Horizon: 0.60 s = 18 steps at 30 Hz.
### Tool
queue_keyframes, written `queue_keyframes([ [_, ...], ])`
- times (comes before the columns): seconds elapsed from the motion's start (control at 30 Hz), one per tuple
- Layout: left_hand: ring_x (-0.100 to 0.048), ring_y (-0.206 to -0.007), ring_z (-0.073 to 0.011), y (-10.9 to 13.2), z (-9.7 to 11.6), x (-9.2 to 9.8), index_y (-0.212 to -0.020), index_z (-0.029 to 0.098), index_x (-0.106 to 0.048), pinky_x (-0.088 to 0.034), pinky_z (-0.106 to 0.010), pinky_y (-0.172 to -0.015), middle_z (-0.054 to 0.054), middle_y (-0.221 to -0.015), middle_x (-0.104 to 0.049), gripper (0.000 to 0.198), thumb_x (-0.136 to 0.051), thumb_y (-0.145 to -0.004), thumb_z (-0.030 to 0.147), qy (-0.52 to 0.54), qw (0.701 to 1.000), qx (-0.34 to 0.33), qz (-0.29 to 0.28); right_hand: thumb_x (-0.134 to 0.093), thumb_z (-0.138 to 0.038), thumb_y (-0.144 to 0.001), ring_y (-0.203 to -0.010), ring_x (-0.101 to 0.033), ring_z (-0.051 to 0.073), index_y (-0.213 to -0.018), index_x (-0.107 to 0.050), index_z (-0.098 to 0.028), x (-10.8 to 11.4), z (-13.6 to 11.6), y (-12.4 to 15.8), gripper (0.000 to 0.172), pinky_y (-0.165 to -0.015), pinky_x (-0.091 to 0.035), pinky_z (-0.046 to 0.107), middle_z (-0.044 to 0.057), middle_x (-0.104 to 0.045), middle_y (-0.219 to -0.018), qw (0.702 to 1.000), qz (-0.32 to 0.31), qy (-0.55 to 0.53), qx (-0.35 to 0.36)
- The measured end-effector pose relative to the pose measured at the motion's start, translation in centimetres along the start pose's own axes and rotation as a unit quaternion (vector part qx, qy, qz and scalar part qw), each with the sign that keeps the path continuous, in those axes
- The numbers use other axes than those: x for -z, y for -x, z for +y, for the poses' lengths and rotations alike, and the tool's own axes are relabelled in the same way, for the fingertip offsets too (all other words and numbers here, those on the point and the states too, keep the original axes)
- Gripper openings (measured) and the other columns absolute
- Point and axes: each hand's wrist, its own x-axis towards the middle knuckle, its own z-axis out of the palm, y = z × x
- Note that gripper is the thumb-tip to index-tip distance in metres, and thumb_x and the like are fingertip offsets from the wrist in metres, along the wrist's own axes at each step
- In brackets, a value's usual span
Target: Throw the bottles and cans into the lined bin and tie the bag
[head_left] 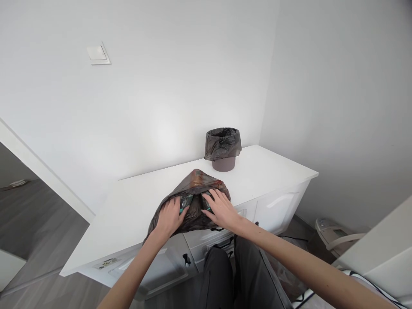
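A dark translucent plastic bag (196, 184), bulging with something inside, lies on the white cabinet top (135, 206) near its front edge. My left hand (170, 216) rests on the bag's left side with fingers curled into the plastic. My right hand (220, 208) lies on its right side, fingers spread and pressing down. Greenish items show through the plastic under both hands. Behind the bag stands a small brown bin (223, 163) lined with a dark bag (222, 143), close to the wall.
The white cabinet has drawers and doors (277, 206) along its front. White walls meet in a corner at the right. A light switch (98, 54) is on the wall. A white appliance (334, 236) sits on the floor at right. My dark trousers (225, 274) are below.
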Motion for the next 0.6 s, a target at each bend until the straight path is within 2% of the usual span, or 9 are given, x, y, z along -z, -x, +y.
queue_keyframes([
  [0.07, -0.068, -0.113, -0.0363, 0.0, -0.7, 0.0, -0.133, 0.010, -0.057, -0.054, -0.045, -0.092, -0.024, -0.121, -0.070, 0.050, -0.044, -0.103, 0.048, -0.014, 0.999, 0.028, -0.013, -0.059, -0.043, -0.101, -0.145, -0.043, 0.039, -0.150, -0.047, -0.019, -1.4, 0.4, -0.3, 0.056, -0.113, -0.043, 0.055, 0.020, -0.049, -0.154, 1.000, -0.005, -0.012, 0.002],
  [0.17, -0.072, -0.106, -0.0364, 0.0, -0.9, -0.1, -0.124, 0.010, -0.061, -0.055, -0.042, -0.087, -0.024, -0.114, -0.073, 0.044, -0.047, -0.101, 0.046, -0.034, 0.998, 0.049, -0.038, -0.064, -0.048, -0.097, -0.153, -0.033, 0.040, -0.152, -0.046, -0.018, -3.1, 0.8, -0.6, 0.065, -0.121, -0.034, 0.058, 0.020, -0.041, -0.162, 0.999, -0.004, -0.023, 0.022],
  [0.33, -0.076, -0.091, -0.0357, 0.4, -2.1, 0.3, -0.117, 0.011, -0.064, -0.056, -0.043, -0.078, -0.022, -0.098, -0.075, 0.038, -0.041, -0.103, 0.038, -0.057, 0.995, 0.062, -0.059, -0.063, -0.039, -0.097, -0.156, -0.028, 0.041, -0.149, -0.050, -0.015, -5.0, 0.0, -1.0, 0.058, -0.122, -0.034, 0.060, 0.023, -0.037, -0.164, 0.999, 0.020, -0.023, 0.016],
  [0.4, -0.076, -0.089, -0.0357, 0.8, -3.5, 1.8, -0.120, 0.013, -0.063, -0.055, -0.043, -0.075, -0.021, -0.098, -0.075, 0.038, -0.040, -0.103, 0.039, -0.064, 0.995, 0.059, -0.055, -0.060, -0.036, -0.099, -0.156, -0.027, 0.041, -0.148, -0.052, -0.014, -5.5, -0.6, -1.1, 0.054, -0.122, -0.034, 0.062, 0.024, -0.037, -0.164, 0.999, 0.028, -0.021, 0.004],
  [0.47, -0.075, -0.089, -0.0345, 1.3, -5.0, 4.4, -0.126, 0.018, -0.061, -0.054, -0.041, -0.071, -0.019, -0.105, -0.075, 0.041, -0.039, -0.104, 0.045, -0.059, 0.997, 0.046, -0.030, -0.058, -0.034, -0.100, -0.156, -0.026, 0.042, -0.148, -0.052, -0.014, -5.8, -1.2, -1.1, 0.052, -0.121, -0.035, 0.064, 0.023, -0.037, -0.164, 0.999, 0.033, -0.020, -0.008],
  [0.53, -0.073, -0.084, -0.0314, 1.8, -6.3, 7.7, -0.132, 0.027, -0.060, -0.050, -0.037, -0.065, -0.012, -0.108, -0.076, 0.047, -0.042, -0.101, 0.057, -0.029, 0.998, 0.048, 0.021, -0.056, -0.034, -0.101, -0.156, -0.026, 0.043, -0.147, -0.053, -0.014, -6.0, -1.6, -1.2, 0.050, -0.120, -0.036, 0.063, 0.023, -0.038, -0.163, 0.999, 0.035, -0.017, -0.017],
  [0.6, -0.070, -0.073, -0.0271, 2.0, -7.0, 11.0, -0.124, 0.032, -0.065, -0.048, -0.034, -0.063, -0.004, -0.092, -0.076, 0.048, -0.048, -0.095, 0.067, 0.041, 0.990, 0.091, 0.098, -0.055, -0.033, -0.101, -0.155, -0.027, 0.044, -0.145, -0.055, -0.013, -6.2, -1.8, -1.2, 0.048, -0.118, -0.040, 0.061, 0.023, -0.040, -0.161, 0.999, 0.036, -0.017, -0.023],
])
